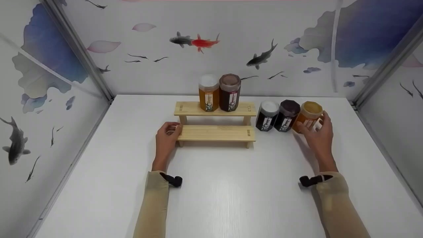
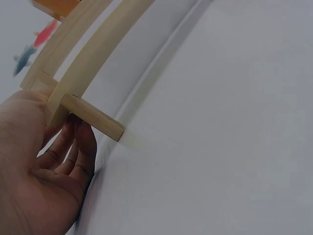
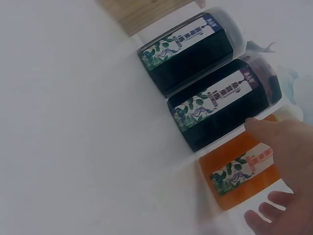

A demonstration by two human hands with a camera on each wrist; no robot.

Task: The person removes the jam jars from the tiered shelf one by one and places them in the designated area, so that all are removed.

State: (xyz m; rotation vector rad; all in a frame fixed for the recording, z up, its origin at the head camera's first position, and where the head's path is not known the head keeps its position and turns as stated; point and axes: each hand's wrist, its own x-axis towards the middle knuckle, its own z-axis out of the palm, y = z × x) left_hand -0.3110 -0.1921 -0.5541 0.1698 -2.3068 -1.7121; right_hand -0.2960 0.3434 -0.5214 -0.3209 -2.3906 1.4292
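Observation:
My left hand (image 1: 167,138) grips the left end of the lower step of a two-step wooden stand (image 1: 214,133). In the left wrist view its fingers (image 2: 84,152) curl beneath the board, beside a short leg. Over on the right, my right hand (image 1: 321,136) holds an orange honey jar (image 1: 310,111), thumb on the near left side and fingers round the right. That jar ends a row of three; a dark jar with a dark lid (image 1: 287,119) stands beside it, then a dark jar with a white lid (image 1: 265,121) close to the stand.
On the upper step stand an amber jar with a white lid (image 1: 208,96) and a dark red jar with a brownish lid (image 1: 230,95), side by side. A white table (image 1: 231,195) carries everything. Walls printed with fish (image 1: 205,43) enclose the back and both sides.

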